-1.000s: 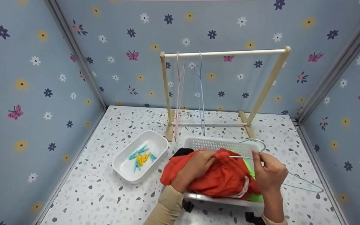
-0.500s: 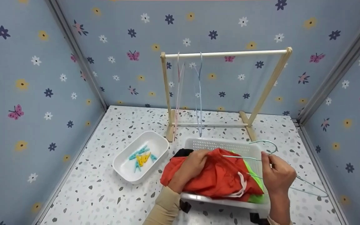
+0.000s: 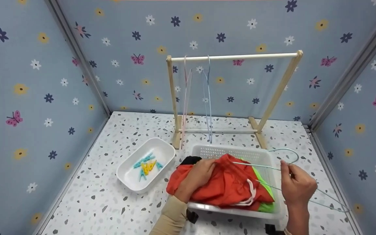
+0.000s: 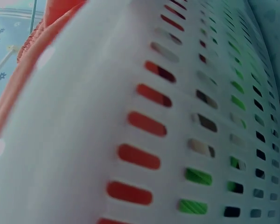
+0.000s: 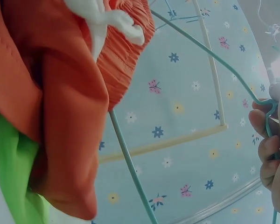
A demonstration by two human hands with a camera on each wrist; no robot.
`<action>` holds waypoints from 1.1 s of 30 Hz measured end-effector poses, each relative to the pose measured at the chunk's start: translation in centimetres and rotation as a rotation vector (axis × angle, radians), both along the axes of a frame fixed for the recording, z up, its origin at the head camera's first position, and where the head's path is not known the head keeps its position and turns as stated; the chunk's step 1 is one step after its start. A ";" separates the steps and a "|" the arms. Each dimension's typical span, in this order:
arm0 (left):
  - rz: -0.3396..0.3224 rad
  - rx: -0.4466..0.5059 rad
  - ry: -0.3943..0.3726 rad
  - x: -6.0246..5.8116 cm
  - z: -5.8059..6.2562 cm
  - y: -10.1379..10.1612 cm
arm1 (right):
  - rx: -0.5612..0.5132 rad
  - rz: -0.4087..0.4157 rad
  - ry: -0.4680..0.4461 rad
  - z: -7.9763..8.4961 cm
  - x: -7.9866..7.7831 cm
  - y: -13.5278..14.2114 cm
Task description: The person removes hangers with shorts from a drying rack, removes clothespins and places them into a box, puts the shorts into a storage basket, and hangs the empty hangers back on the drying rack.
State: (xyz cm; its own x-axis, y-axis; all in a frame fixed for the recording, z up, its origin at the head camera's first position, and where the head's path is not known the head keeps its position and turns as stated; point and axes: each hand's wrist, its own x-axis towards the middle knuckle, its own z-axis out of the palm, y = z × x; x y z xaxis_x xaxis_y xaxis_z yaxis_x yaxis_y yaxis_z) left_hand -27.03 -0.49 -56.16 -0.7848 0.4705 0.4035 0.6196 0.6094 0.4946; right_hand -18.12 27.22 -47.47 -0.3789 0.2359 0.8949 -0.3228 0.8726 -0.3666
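Observation:
In the head view, red shorts (image 3: 224, 191) with a white drawstring lie bunched on a white perforated basket (image 3: 233, 150). My left hand (image 3: 199, 174) grips the shorts near the waistband, its fingertips partly buried in cloth. My right hand (image 3: 299, 186) holds a light green wire hanger (image 3: 259, 165) just below its hook. The hanger's left end disappears at the elastic waistband (image 5: 130, 56), and its right corner sticks out past my right hand. Bright green cloth (image 3: 268, 207) and a black item (image 3: 191, 160) show beneath the shorts. The left wrist view holds mostly the basket wall (image 4: 84, 116), hiding that hand.
Behind the basket stands a wooden rack (image 3: 281, 86) with a white rail (image 3: 250, 56). From the rail hang a pink hanger (image 3: 184, 98) and a blue hanger (image 3: 209, 98). To the left, a white tub (image 3: 127, 182) contains teal and yellow clothespins (image 3: 145, 168). Patterned walls enclose the speckled table (image 3: 100, 182).
My right hand has moved right and slightly down with the green hanger, drawing it partway out from the waistband. My left hand has shifted slightly left, still gripping the shorts.

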 end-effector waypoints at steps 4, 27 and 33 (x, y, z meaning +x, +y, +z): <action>0.019 -0.027 -0.028 0.2 -0.5 -0.2 | -0.032 -0.050 -0.029 -0.1 0.6 0.7; 0.313 -0.099 0.019 0.3 0.1 -0.2 | -0.385 0.016 -0.647 2.4 4.7 0.7; 0.309 -0.109 0.023 0.6 0.6 -0.6 | -0.397 0.080 -0.739 2.1 5.1 0.6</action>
